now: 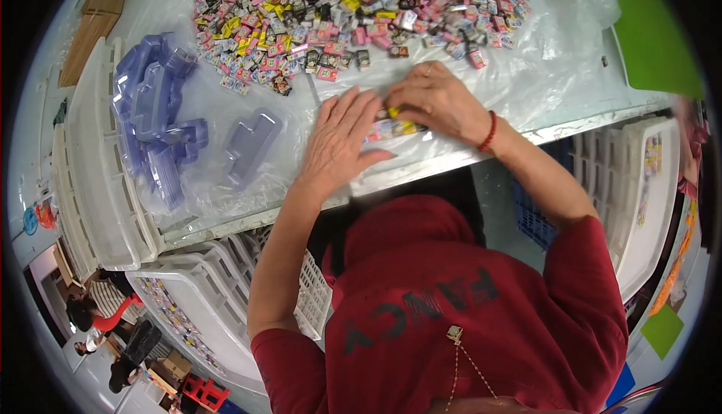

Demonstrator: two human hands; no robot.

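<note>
My left hand [342,139] lies with straight fingers against the left end of a short row of small printed blocks [376,133] near the table's front edge, its thumb held apart. Over the right end of that row my right hand [444,102] bends down, fingertips pinched at a small yellow block [393,112]. Its fingers partly cover the row, so I cannot tell what holds the blocks underneath. Just beyond both hands spreads a large heap of small pink, yellow, black and white blocks [331,30].
Stacked clear bluish plastic trays [150,106] stand at the left, with a single tray [252,147] nearer my left hand. Plastic sheeting [556,75] covers the table. White crates [98,151] flank the left side; more crates [635,188] stand at right. A green sheet [654,38] hangs far right.
</note>
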